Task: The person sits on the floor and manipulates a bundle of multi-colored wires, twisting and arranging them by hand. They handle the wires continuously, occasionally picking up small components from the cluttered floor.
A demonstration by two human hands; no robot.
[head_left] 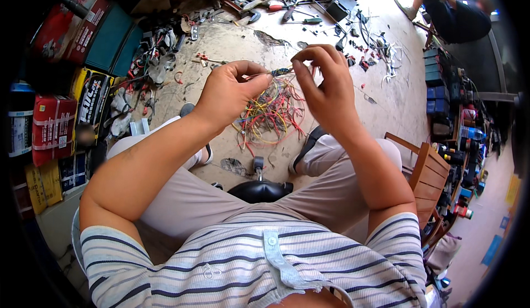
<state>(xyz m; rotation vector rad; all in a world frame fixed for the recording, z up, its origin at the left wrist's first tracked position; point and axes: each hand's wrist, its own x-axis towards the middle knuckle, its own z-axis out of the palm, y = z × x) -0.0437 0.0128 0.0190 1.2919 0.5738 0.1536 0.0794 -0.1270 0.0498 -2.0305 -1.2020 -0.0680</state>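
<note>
Both arms are stretched forward over a tangled heap of thin red, yellow and green wires [270, 112] on the floor between my feet. My left hand [229, 90] is closed in a pinch on one end of a short, dark, multicoloured wire bundle [281, 72]. Just past the bundle's other end, my right hand [327, 84] has its thumb and index finger nearly together, with the other fingers curled. What it pinches, if anything, is too small to make out. A black rounded seat part [256, 191] shows between my thighs.
Screwdrivers and other hand tools [301, 10] lie scattered on the far floor, near loose cable scraps [389, 59]. Stacked boxes [55, 123] stand on the left. At right are a wooden chair [430, 175] and crowded shelves [469, 159]. Another person [455, 15] sits at the far right.
</note>
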